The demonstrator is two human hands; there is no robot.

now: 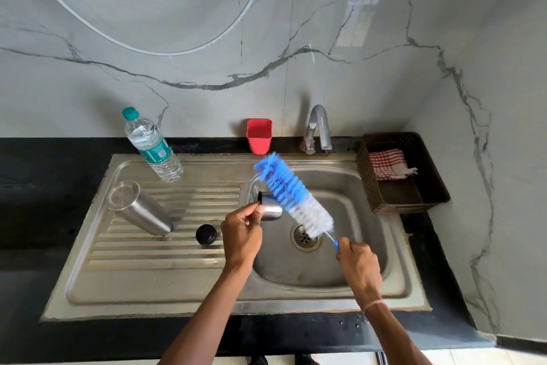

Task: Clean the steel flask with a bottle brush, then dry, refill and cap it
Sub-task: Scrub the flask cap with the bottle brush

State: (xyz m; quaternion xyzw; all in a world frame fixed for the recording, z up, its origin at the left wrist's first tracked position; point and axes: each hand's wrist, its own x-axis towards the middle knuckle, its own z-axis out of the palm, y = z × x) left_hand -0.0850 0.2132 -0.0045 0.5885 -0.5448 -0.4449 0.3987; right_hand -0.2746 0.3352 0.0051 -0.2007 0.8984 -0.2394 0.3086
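Note:
The steel flask (pixel 139 208) stands tilted on the sink's ribbed drainboard (pixel 165 258), left of my hands. A round black cap (pixel 206 234) lies on the drainboard beside my left hand (pixel 241 239). That hand pinches a small steel cup-like part with a black rim (pixel 270 208) over the basin's left edge. My right hand (pixel 358 265) grips the blue handle of the bottle brush (pixel 291 193). Its blue and white bristles point up and left over the basin and touch or nearly touch the steel part.
A plastic water bottle (pixel 152 145) with a green cap stands at the drainboard's back. A red cup (pixel 259 135) and the tap (pixel 318 127) are behind the basin (pixel 355 246). A brown basket (pixel 426 187) holding a red checked cloth (pixel 387 164) sits at the right.

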